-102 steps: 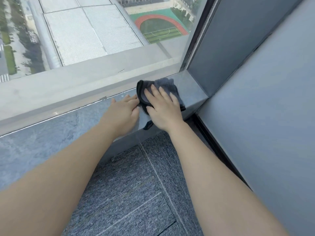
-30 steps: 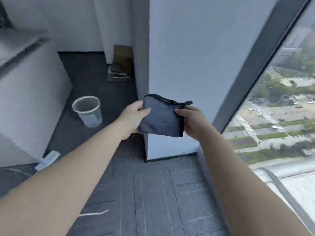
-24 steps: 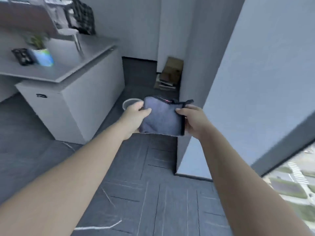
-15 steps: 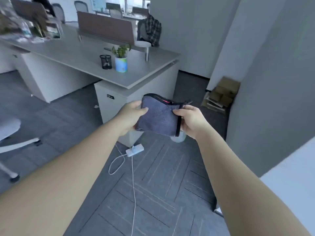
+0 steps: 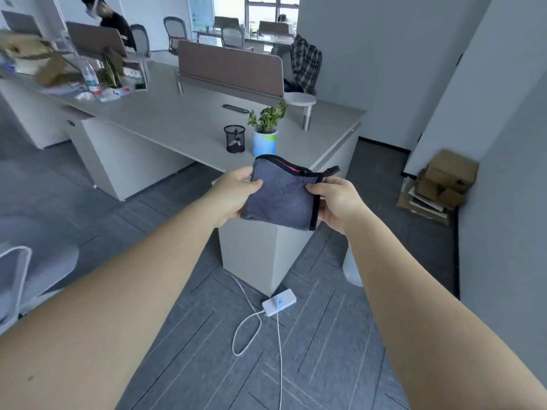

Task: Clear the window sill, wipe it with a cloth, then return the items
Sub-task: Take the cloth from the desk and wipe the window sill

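A folded grey cloth (image 5: 281, 198) with a dark hem is held in the air in front of me. My left hand (image 5: 233, 192) pinches its left edge and my right hand (image 5: 337, 202) grips its right edge. On the corner of the grey desk (image 5: 183, 125) just beyond the cloth stand a black mesh pen cup (image 5: 234, 139) and a small potted plant (image 5: 265, 133) in a blue and white pot. The window sill is out of view.
A white power strip (image 5: 279, 301) with a looping cable lies on the carpet below the desk corner. Cardboard boxes (image 5: 438, 184) are stacked against the right wall. A chair (image 5: 26, 273) stands at left. A person sits at a far desk. Bottles and clutter cover the desk's far left.
I have turned away from the window sill into the office. The cloth, earlier pressed on the sill under my right hand, is now lifted and held in both hands facing the desk.
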### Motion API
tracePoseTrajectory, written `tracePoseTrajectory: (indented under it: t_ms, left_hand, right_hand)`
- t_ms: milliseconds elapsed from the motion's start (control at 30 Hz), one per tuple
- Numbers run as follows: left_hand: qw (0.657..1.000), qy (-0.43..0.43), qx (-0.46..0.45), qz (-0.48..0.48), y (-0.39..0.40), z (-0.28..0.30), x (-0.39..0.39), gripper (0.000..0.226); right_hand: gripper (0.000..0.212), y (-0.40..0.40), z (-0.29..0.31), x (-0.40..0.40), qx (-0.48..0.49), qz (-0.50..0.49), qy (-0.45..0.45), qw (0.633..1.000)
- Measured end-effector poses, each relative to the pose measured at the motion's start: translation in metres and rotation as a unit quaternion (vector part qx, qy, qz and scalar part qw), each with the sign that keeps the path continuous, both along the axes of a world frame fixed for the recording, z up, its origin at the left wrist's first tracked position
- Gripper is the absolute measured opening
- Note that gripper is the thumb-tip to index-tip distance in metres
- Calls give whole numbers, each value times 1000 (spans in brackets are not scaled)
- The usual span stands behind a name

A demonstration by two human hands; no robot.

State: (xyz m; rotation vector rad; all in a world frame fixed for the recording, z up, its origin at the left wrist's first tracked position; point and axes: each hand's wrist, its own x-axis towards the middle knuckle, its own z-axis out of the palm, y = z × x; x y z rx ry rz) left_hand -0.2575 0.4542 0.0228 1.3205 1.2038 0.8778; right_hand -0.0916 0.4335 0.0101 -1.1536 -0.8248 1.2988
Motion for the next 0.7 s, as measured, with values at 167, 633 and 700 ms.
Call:
tracePoseTrajectory:
  t_ms: [167,633,700]
  left_hand:
    - [1000,19,1,1,86,-14,19,40]
    - [996,63,-63,-26,321,-104,52,45]
    - [993,75,-76,-48,358,-125,54,45]
  right_hand:
    - [22,82,-12,20,0,1,7,1000]
    - [34,306,-94,50,-96,-21,-44,994]
    - [31,333,-114,51,-119,-46,-62,990]
